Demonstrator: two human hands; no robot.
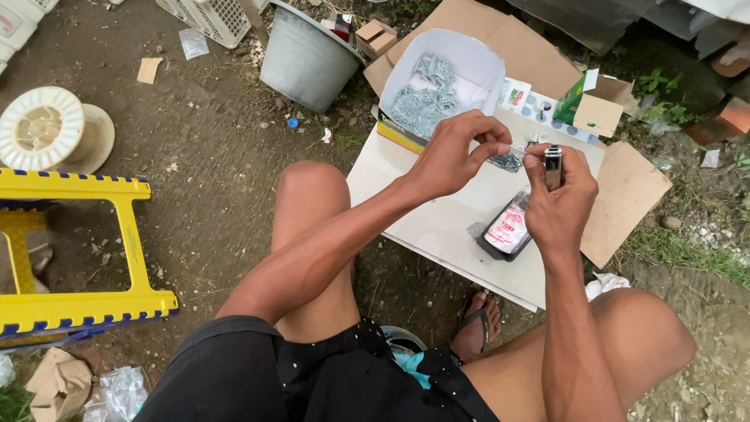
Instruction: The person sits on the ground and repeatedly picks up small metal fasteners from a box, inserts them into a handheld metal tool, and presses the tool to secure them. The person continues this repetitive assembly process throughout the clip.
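Clear small bag (509, 159) pinched btwn left hand (453, 156) & right hand (556, 205), lighter (553, 166) gripped in right.

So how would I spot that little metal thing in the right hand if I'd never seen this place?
Find the white board on the dirt in front of the seated person's knees. Above it the right hand is raised beside the left hand. The small metal lighter stands upright in the right hand's fingers: silvery and dark, unlike the flat black tray below.
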